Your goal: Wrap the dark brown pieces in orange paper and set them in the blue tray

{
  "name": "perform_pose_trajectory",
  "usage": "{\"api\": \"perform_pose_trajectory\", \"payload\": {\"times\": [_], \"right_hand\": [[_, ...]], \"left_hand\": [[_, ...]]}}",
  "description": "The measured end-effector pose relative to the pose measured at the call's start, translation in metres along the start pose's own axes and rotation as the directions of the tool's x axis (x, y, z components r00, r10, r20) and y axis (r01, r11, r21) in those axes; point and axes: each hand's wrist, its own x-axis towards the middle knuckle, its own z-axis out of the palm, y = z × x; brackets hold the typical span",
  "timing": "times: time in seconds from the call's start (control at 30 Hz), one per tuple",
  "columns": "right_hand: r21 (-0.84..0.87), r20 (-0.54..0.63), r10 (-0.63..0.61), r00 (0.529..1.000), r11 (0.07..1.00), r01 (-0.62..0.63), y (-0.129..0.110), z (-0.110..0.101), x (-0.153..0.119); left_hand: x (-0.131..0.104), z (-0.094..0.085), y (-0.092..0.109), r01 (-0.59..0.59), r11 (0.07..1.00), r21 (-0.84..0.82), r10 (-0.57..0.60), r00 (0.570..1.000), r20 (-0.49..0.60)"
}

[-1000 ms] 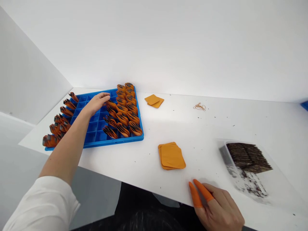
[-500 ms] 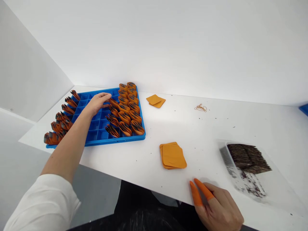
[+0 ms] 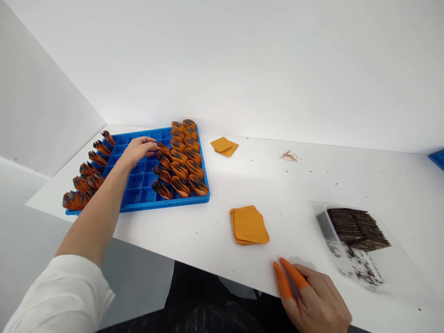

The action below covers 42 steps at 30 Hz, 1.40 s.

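Observation:
My left hand reaches over the blue compartment tray. Its bent fingers are at the left edge of a folded orange-and-black bundle in one compartment, and they appear to pinch it; the contact is partly hidden. More such bundles stand in the tray's right columns and along its left side. My right hand rests at the table's front edge, holding nothing. Two of its digits wear orange finger cots and lie stretched out, slightly apart. Beyond them is a small stack of orange square pieces.
Two more orange squares lie near the back wall. A tangle of rubber bands is to their right. A clear plastic box with rows of dark thin pieces stands at the right. Dark crumbs dot the white table.
The fingers of my left hand have moved slightly lower and closer together, and the bundle beside them now sits lower in its compartment. My right hand has stayed still.

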Motion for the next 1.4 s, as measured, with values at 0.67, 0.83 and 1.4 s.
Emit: {"api": "perform_pose_trajectory", "payload": {"times": [0.67, 0.83, 1.4], "right_hand": [[0.000, -0.010, 0.005, 1.000, 1.000, -0.005, -0.002, 0.001, 0.001], [-0.012, -0.008, 0.012, 1.000, 1.000, -0.012, -0.001, 0.001, -0.002], [-0.006, -0.010, -0.008, 1.000, 1.000, 0.008, -0.001, 0.001, 0.000]], "left_hand": [[0.010, 0.004, 0.001, -0.203, 0.924, 0.325, 0.179, 0.979, 0.102], [0.016, 0.008, 0.000, -0.190, 0.949, 0.252, 0.173, 0.981, 0.089], [0.020, 0.012, -0.006, -0.110, 0.978, 0.179, 0.131, 0.985, -0.111]]}}
